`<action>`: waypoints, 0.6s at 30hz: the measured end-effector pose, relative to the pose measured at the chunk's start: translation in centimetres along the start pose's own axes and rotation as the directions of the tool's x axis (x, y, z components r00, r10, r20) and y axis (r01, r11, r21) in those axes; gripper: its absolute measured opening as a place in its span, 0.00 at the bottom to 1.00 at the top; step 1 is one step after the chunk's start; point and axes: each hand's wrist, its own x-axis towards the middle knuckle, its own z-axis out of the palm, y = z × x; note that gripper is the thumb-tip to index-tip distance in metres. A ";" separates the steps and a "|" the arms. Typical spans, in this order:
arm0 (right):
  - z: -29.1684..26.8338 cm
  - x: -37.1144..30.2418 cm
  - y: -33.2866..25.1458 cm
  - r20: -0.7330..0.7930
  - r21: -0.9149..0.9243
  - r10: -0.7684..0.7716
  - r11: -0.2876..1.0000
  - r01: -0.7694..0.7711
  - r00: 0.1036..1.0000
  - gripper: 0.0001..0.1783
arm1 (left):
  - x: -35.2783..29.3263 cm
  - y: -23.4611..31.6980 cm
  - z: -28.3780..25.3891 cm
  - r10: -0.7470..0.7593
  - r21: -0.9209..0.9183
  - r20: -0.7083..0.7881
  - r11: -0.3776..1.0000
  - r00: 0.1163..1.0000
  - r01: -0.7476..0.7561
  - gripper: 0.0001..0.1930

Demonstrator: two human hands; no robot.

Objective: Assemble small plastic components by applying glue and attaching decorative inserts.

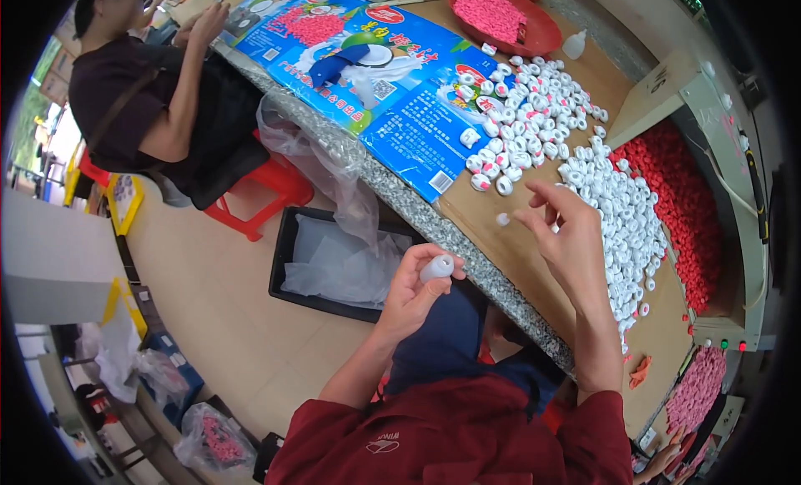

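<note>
My left hand is closed around a small translucent white bottle, its open neck tilted up, in front of the table edge. Over the brown cardboard my right hand has thumb and forefinger apart, with nothing seen between them. Just left of its thumb tip is a small whitish piece; whether it touches the thumb is hard to tell. Beyond and right of this hand spreads a big pile of small white round pieces, some with pink or red bits in them.
A red bowl of pink pieces stands at the back, near a white bottle. Red pieces fill a box-like opening at right. Blue printed cardboard covers the far left. Below is a black bin. Another person sits at left.
</note>
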 end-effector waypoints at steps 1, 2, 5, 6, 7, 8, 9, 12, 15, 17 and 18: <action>0.1 0.8 -2.2 0.013 0.188 0.090 0.978 -0.091 0.996 0.16 | -0.1 0.2 -0.5 0.019 0.001 -0.011 1.000 1.000 -0.019 0.14; 1.7 2.3 -2.7 -0.052 0.262 -0.008 0.965 0.021 0.999 0.14 | -0.1 0.4 -1.0 0.026 0.004 -0.013 1.000 1.000 -0.026 0.14; 7.7 8.2 -4.6 -0.016 0.291 -0.115 0.950 0.115 0.993 0.28 | 0.1 1.3 -1.6 0.070 -0.025 -0.076 0.997 0.995 -0.072 0.14; 10.5 10.3 -4.8 -0.075 0.266 -0.095 0.958 0.112 0.993 0.30 | 0.1 1.6 -1.9 0.105 0.006 -0.111 0.994 0.988 -0.105 0.15; 13.2 12.2 -4.6 -0.131 0.242 -0.076 0.965 0.106 0.988 0.33 | 0.0 1.8 -2.3 0.141 0.038 -0.146 0.990 0.979 -0.137 0.16; 15.4 13.8 -4.4 -0.136 0.241 -0.082 0.964 0.113 0.987 0.33 | -0.2 2.1 -2.6 0.148 0.039 -0.143 0.989 0.979 -0.144 0.16; 17.2 15.3 -4.0 -0.273 0.175 -0.101 0.973 0.153 0.957 0.31 | -0.4 2.4 -2.9 0.153 0.044 -0.159 0.988 0.975 -0.147 0.16; 18.7 17.1 -4.4 -0.237 0.202 -0.088 0.970 0.138 0.968 0.26 | -0.9 2.9 -4.0 0.163 0.050 -0.201 0.986 0.966 -0.157 0.16; 17.9 15.9 -4.4 -0.112 0.286 -0.052 0.955 0.083 0.992 0.20 | -1.0 3.1 -4.5 0.163 0.048 -0.216 0.987 0.963 -0.156 0.15; 16.3 13.1 -5.6 -0.104 0.305 -0.133 0.939 0.159 0.986 0.17 | -1.4 3.4 -5.1 0.160 0.050 -0.246 0.987 0.956 -0.152 0.15; 14.9 11.0 -5.8 -0.065 0.304 -0.166 0.936 0.178 0.984 0.16 | -1.5 3.4 -5.1 0.148 0.042 -0.255 0.989 0.956 -0.142 0.15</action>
